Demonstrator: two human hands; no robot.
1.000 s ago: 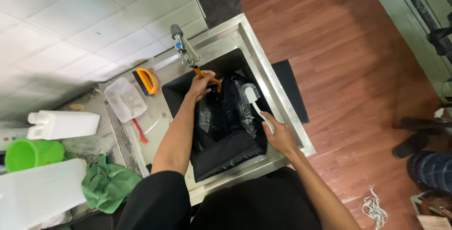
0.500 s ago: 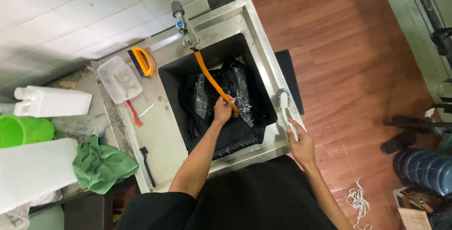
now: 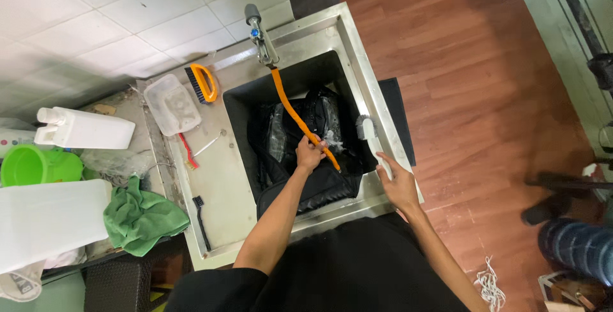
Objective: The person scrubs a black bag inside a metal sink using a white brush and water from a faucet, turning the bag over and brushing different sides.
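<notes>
My left hand (image 3: 309, 153) grips an orange hose (image 3: 292, 110) that runs from the tap (image 3: 260, 31) down into the steel sink (image 3: 357, 63). Its free end points at a black bag (image 3: 319, 187) lying in the basin, where some foam shows. My right hand (image 3: 397, 181) holds the handle of a white scrubbing brush (image 3: 368, 130) over the sink's right rim, bristle head resting near the edge.
On the left counter lie an orange-handled brush (image 3: 203, 83), a clear plastic tub (image 3: 171, 104), a red toothbrush (image 3: 186, 150), a black brush (image 3: 200, 221) and a green cloth (image 3: 142, 216). White jugs (image 3: 83, 129) and a green bucket (image 3: 35, 165) stand further left. A person's leg (image 3: 575, 245) is at right.
My left hand slid from the tap down along the hose to its end over the bag. My right hand carried the white brush out of the basin to the sink's right rim.
</notes>
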